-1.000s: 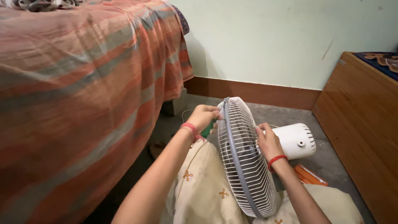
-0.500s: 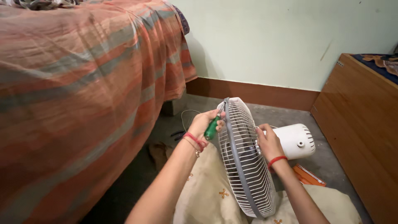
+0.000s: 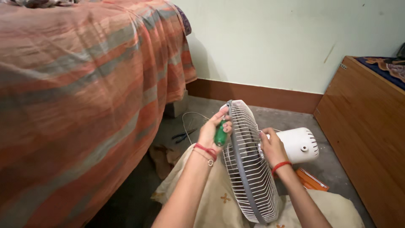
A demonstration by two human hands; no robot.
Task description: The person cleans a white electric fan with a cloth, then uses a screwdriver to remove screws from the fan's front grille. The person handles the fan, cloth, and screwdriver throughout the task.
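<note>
Fan (image 3: pixel 249 169) stands on edge across my lap, its grille disc turned almost edge-on to me, rim running from upper left near my fingers down to lower right by my knees. Grey rim band faces me; white wire cage bulges to either side of it. White motor housing (image 3: pixel 297 145) sticks out to the right, behind the cage, its axis roughly level and pointing away from my left side.

Screwdriver (image 3: pixel 220 134), green handle, sits in my left hand (image 3: pixel 213 131), which is curled closed around it, thumb and fingers wrapped. Handle runs nearly upright, tilted slightly toward the rim; the tip is hidden behind my fingers and the cage, so I cannot tell where it seats. Left hand lies just left of the rim's upper part, touching or nearly touching it.

Right hand (image 3: pixel 272 145) is on the far side of the cage, between grille and motor housing, fingers bent against the wires as if gripping the back cage; grip closed on the fan, palm hidden from me.

So: tool on the left face of the disc, bracing hand on the right face, rim between them. Left hand is nearer the rim.

Outward: bed (image 3: pixel 84 84) with striped orange cover at left, pliers (image 3: pixel 182 136) on the floor (image 3: pixel 202 109) beyond my left hand, wooden cabinet (image 3: pixel 363 126) at right.
</note>
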